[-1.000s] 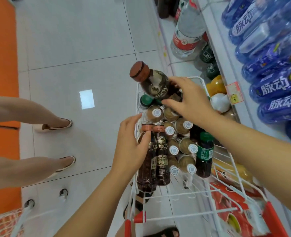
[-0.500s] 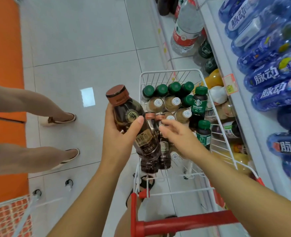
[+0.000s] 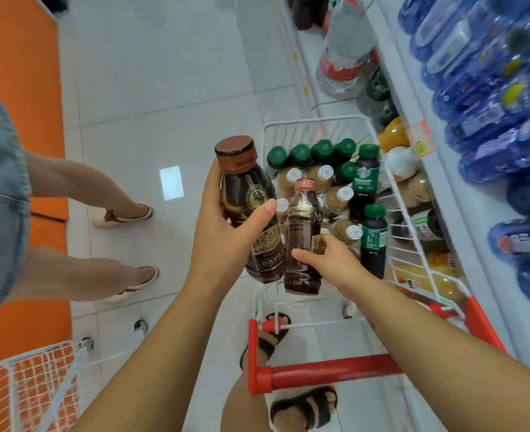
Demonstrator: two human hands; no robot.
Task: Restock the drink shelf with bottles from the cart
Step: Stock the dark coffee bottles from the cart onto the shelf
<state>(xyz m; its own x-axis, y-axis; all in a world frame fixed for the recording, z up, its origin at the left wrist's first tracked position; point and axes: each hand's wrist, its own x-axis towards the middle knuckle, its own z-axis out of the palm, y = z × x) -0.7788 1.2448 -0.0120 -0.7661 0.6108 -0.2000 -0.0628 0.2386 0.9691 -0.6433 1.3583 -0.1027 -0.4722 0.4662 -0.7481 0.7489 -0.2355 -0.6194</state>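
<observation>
Smaller bottle [image 3: 302, 229] rose in right hand [image 3: 335, 260]; left hand [image 3: 220, 238] grips larger bottle [image 3: 245, 188].

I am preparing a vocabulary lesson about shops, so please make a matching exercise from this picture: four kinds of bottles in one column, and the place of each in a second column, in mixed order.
Things
1. brown-cap bottle
2. pink-cap bottle
3. green-cap bottles
4. blue bottles

Places
A. lying on the shelf
B. held in the left hand
C. standing in the cart
D. held in the right hand

Pairs: 1-B, 2-D, 3-C, 4-A
</observation>
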